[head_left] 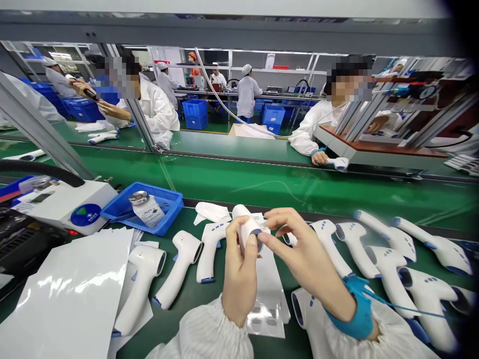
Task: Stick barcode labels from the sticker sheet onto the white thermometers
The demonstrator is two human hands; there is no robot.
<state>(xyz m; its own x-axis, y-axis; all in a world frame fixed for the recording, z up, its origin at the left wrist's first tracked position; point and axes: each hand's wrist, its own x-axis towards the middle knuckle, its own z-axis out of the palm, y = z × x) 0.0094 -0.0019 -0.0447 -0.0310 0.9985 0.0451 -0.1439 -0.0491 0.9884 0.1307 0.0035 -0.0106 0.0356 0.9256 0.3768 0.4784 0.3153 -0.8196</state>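
The left hand was closed around a white thermometer, thumb and fingers clamped on its body, and held it up above the bench, its dark-rimmed end turned toward the right hand. The right hand was loosely spread, its fingers apart from one another, with one fingertip at that dark rim; the two hands were close together at the thermometer. A blue wrist strap with a thin cord circled the right wrist, and white gathered sleeves covered both forearms. Beneath the hands lay a shiny sheet bearing printed marks. To the left, three more thermometers lay near a large stack of glossy paper, and behind those stood a blue tray holding a labelled bottle, just beside a white machine. To the right, a cluster of thermometers lay on the green bench. Past it ran a bright green belt, and across that sat people in white coats, one with a hand on another thermometer, with blue bins farther back
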